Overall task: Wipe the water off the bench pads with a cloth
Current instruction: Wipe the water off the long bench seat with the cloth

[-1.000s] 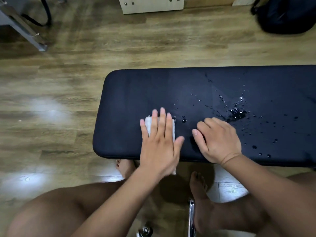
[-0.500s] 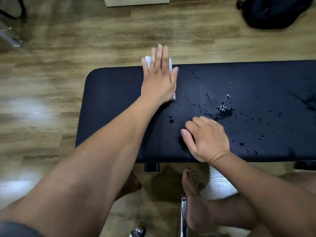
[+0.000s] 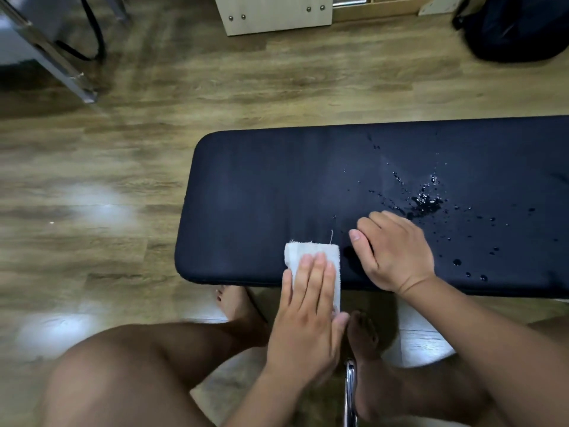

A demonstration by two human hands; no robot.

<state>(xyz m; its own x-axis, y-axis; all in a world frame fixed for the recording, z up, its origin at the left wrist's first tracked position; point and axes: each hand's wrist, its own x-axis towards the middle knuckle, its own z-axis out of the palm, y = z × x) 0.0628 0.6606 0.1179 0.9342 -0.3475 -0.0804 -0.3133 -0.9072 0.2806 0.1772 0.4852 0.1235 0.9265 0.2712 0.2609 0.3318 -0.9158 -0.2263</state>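
A dark navy bench pad (image 3: 261, 195) lies across the view, its left end rounded. Water droplets and a small puddle (image 3: 426, 203) sit on its right half; the left half looks dry. A folded white cloth (image 3: 311, 249) lies at the pad's near edge and hangs partly over it. My left hand (image 3: 308, 315) presses flat on the cloth with straight fingers. My right hand (image 3: 397, 254) rests on the pad just right of the cloth, fingers loosely curled and holding nothing. It sits just short of the puddle.
Wood floor surrounds the bench. A dark backpack (image 3: 517, 26) lies at the far right, a light wooden cabinet base (image 3: 274, 13) at the far middle, and a metal frame leg (image 3: 52, 57) at the far left. My bare legs and a chrome tube (image 3: 349, 392) are below the pad.
My left hand pushed the cloth to the pad's far edge, then pulled it back to the near edge. The droplet beside my right hand is gone. My right hand stayed put.
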